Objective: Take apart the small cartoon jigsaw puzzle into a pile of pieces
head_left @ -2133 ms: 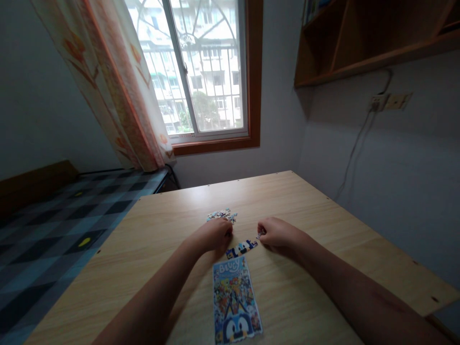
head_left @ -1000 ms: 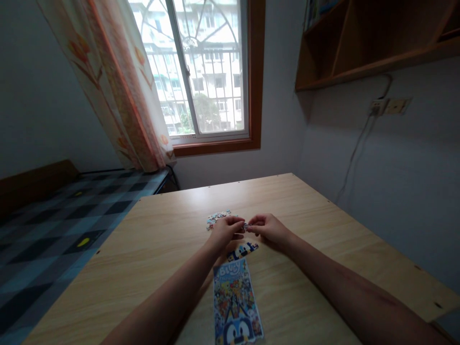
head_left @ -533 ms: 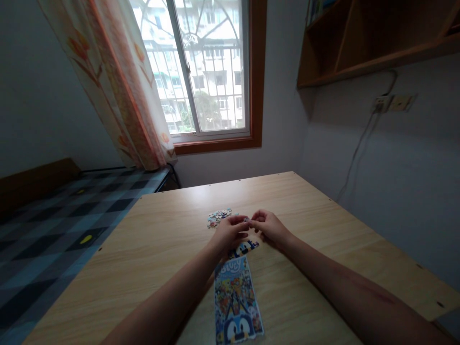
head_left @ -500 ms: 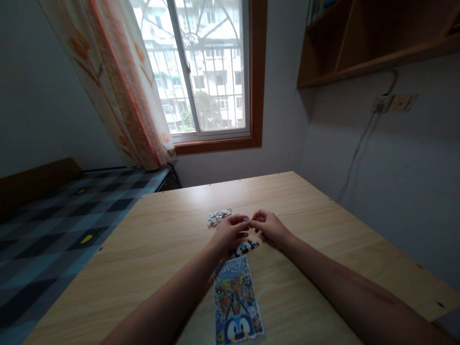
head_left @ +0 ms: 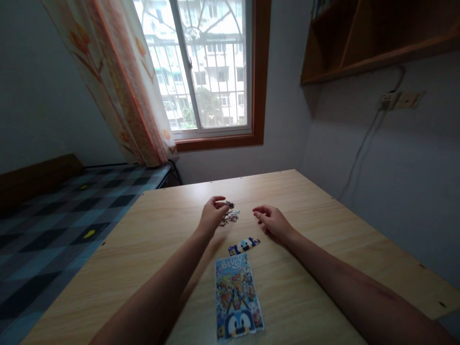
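My left hand (head_left: pixel 212 214) is over the pile of loose jigsaw pieces (head_left: pixel 232 218). Its thumb and fingers pinch a dark jigsaw piece (head_left: pixel 230 204) at the pile's far side, and the hand hides part of the heap. To the right, my right hand (head_left: pixel 273 221) hovers low above the table with its fingers curled in and the fingertips close together; whether anything small is between them is hidden. Nearer me lies a short joined strip of jigsaw pieces (head_left: pixel 244 246) with a blue cartoon face. Just below it, the "Bluey" picture sheet (head_left: pixel 239 297) lies flat, nearly touching the strip.
Everything lies on a light wooden table (head_left: pixel 161 239). A bed with a checked cover (head_left: pixel 72 215) stands at the left, beside a flowered curtain (head_left: pixel 136 96) and a window. A wooden shelf (head_left: pixel 359 43) and a socket with a cable (head_left: pixel 390 100) are on the right wall.
My hands have parted. My left hand moved away and left to the pile, uncovering the joined strip. My right hand stayed nearly in place. The view shifted slightly.
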{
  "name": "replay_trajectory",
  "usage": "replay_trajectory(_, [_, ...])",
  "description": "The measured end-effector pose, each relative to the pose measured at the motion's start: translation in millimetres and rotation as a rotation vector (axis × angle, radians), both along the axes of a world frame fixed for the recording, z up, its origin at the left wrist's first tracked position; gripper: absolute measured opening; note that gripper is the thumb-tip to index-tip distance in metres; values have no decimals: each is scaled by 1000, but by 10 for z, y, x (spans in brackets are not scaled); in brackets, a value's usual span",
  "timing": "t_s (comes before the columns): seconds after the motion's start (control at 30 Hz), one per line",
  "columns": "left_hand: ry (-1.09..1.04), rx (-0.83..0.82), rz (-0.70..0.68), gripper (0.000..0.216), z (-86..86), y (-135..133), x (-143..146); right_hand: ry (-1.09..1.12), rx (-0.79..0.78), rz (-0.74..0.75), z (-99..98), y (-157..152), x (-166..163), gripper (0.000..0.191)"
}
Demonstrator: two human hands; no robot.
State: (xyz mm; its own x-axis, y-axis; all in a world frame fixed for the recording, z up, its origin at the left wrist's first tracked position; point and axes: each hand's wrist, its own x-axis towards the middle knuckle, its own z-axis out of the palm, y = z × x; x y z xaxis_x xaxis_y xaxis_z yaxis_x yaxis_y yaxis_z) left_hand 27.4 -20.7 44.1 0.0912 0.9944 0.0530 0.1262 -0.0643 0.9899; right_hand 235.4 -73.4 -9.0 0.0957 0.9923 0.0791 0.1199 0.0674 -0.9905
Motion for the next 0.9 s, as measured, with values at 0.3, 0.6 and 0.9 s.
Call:
replay_trajectory(0.3, [340,-52,-5,20,-33,267,-362,-481,128,-4,61,7,205,33])
replay_trajectory(0.6, [797,543,129,25,-34,303,-490,-856,174,235,313,-209,151,26])
replay_trajectory(0.9, [1039,563,-623,14,247,-196,-127,-925,254,442,367,-401,13,38])
